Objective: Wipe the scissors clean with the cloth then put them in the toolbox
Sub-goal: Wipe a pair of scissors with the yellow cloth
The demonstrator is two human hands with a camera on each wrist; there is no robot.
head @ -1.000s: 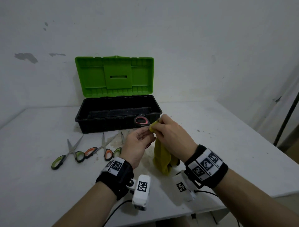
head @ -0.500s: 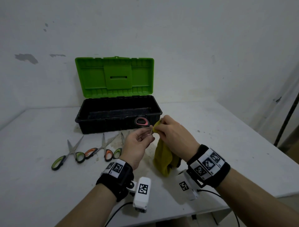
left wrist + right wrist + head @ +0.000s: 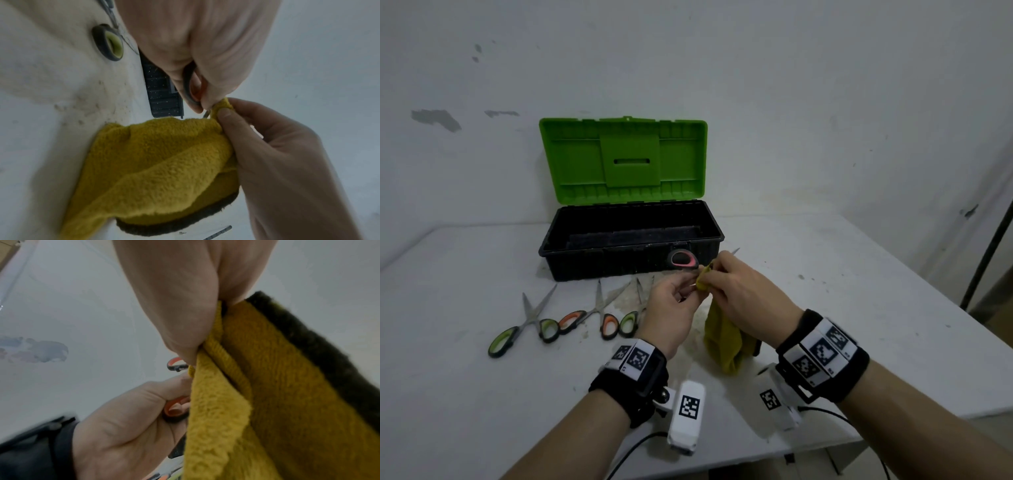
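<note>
My left hand (image 3: 677, 301) grips a pair of scissors by the handles; one red-and-black loop (image 3: 682, 259) sticks up above the fingers, and the orange lower loop (image 3: 174, 408) has fingers through it. My right hand (image 3: 726, 277) pinches the yellow cloth (image 3: 722, 339) around the blade, whose tip (image 3: 735, 251) pokes out beyond the knuckles. The cloth (image 3: 160, 164) hangs down over the table. Behind both hands stands the black toolbox (image 3: 599, 263) with its green lid (image 3: 623, 161) open, interior showing no tools.
Several scissors lie on the white table (image 3: 465, 394) left of my hands: a green-handled pair (image 3: 530, 322), an orange-handled pair (image 3: 595, 311) and another green-handled pair (image 3: 635, 315). A dark pole (image 3: 986, 253) stands off the table's right edge.
The right hand with the cloth has slid a little along the blade toward its tip; the left hand keeps holding the handles in about the same place.
</note>
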